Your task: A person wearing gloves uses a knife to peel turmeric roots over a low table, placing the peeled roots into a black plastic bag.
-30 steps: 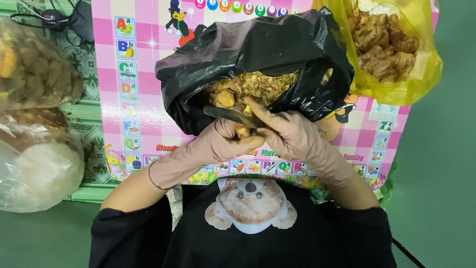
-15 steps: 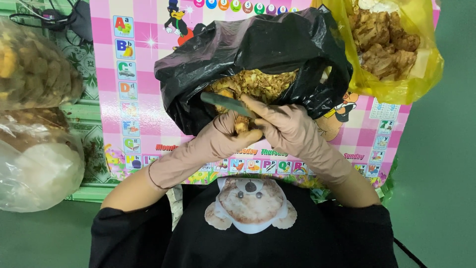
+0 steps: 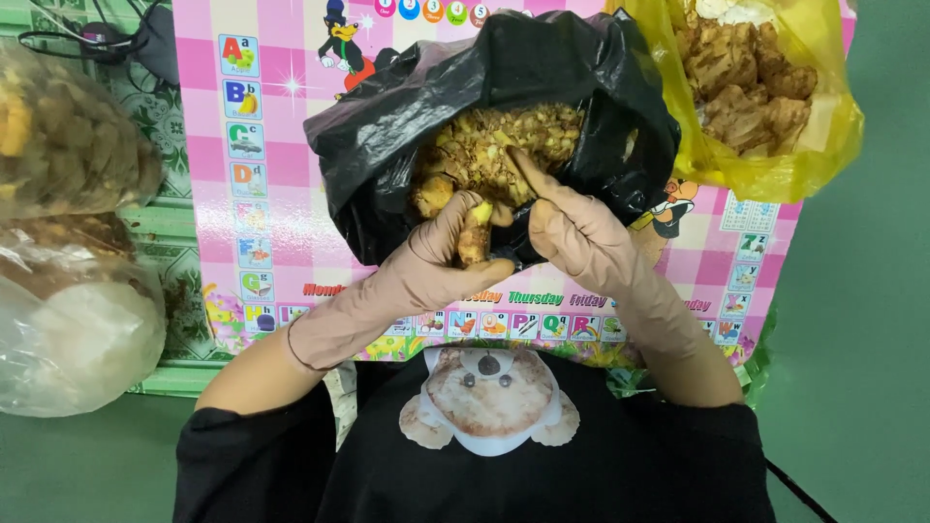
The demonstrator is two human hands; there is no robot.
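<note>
Head view: over the black bag [image 3: 620, 107] of peelings, our gloved left hand [image 3: 436, 257] pinches 1 ginger root [image 3: 473, 237] while our right hand [image 3: 572, 228] closes on a small blade, so we judge short strokes away from fingers best.

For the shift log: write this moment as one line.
left hand: grips ginger piece | right hand: holds thin blade, hard to make out | black bag: open, full of peelings | yellow bag: beside it
</note>
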